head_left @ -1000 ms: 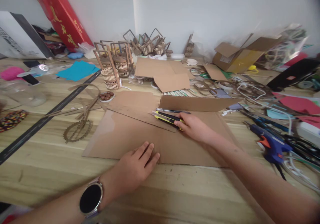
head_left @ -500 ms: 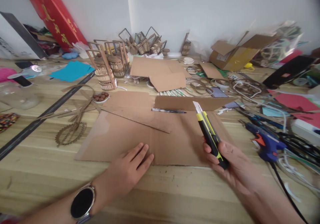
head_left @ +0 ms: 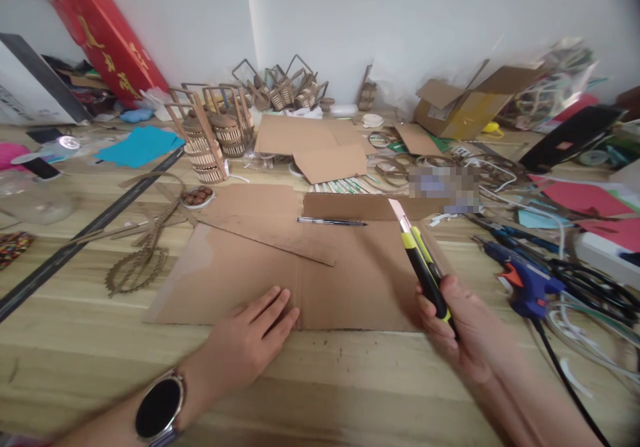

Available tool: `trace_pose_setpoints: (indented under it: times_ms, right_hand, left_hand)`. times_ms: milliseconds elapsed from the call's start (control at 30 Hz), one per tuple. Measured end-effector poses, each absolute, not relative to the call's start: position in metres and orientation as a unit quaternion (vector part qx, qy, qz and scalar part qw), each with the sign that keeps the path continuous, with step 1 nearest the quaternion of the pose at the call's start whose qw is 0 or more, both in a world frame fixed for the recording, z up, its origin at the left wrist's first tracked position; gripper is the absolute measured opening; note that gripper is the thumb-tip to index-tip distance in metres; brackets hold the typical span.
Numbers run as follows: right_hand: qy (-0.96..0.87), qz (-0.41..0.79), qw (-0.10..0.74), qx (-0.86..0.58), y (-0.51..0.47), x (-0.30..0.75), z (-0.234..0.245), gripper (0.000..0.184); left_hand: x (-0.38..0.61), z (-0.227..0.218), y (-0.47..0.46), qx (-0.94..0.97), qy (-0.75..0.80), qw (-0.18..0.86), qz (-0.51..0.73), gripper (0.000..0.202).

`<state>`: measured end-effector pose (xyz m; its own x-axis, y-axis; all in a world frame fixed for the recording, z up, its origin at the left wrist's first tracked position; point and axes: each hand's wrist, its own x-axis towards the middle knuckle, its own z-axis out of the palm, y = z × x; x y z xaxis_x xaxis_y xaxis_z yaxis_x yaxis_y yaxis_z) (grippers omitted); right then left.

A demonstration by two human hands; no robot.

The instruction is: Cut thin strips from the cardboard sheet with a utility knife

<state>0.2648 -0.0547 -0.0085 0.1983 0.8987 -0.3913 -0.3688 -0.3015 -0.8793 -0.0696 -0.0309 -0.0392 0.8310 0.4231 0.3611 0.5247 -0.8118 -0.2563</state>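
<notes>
A large flat brown cardboard sheet (head_left: 235, 270) lies on the wooden table (head_left: 90, 340) in front of me. My left hand (head_left: 247, 344) rests flat on its near edge, fingers stretched out, a round black watch (head_left: 157, 408) on the wrist. My right hand (head_left: 463, 330) is closed round a yellow and black utility knife (head_left: 424, 266), held above the sheet's right side with the blade out and pointing up and away. A dark pen (head_left: 331, 221) lies on the cardboard further back, beside a folded-up flap (head_left: 350, 206).
A blue glue gun (head_left: 520, 277) with a black cord lies right of the sheet, among cables and scissors. A long black ruler (head_left: 85, 234) and wooden cut-outs lie at the left. Wooden baskets (head_left: 215, 134), cardboard pieces, an open box (head_left: 465, 110) and a red box (head_left: 107, 40) crowd the back.
My right hand picked the knife up from beside the pen and drew it back toward me to the right, blade now raised. The left hand stayed flat on the cardboard.
</notes>
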Motion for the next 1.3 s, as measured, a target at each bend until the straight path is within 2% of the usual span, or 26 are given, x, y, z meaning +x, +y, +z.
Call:
trace_pose_setpoints:
  times_ms: [333,500,700,900,1133,1300]
  right_hand:
    - [-0.256,0.577,0.567,-0.53,-0.059,0.254,0.001,0.039]
    - [-0.252,0.621,0.541,-0.509,-0.061,0.249,0.004,0.029]
    - [-0.294,0.608,0.523,-0.519,-0.062,0.25,0.001,0.039]
    - [-0.34,0.566,0.515,-0.547,-0.067,0.243,0.006,0.038]
    - [-0.342,0.577,0.533,-0.516,-0.07,0.239,0.008,0.034]
    - [-0.358,0.552,0.536,-0.529,-0.069,0.239,0.007,0.039]
  left_hand:
    - [-0.069,-0.038,-0.031,-0.939,-0.254,0.173,-0.154,0.036]
    - [-0.068,-0.038,-0.031,-0.938,-0.252,0.174,-0.159,0.035]
    - [-0.068,-0.038,-0.03,-0.938,-0.25,0.175,-0.167,0.033]
    - [-0.068,-0.038,-0.03,-0.939,-0.249,0.173,-0.163,0.033]
    - [-0.069,-0.039,-0.03,-0.938,-0.252,0.173,-0.162,0.033]
    - [-0.069,-0.04,-0.03,-0.942,-0.249,0.161,-0.16,0.033]
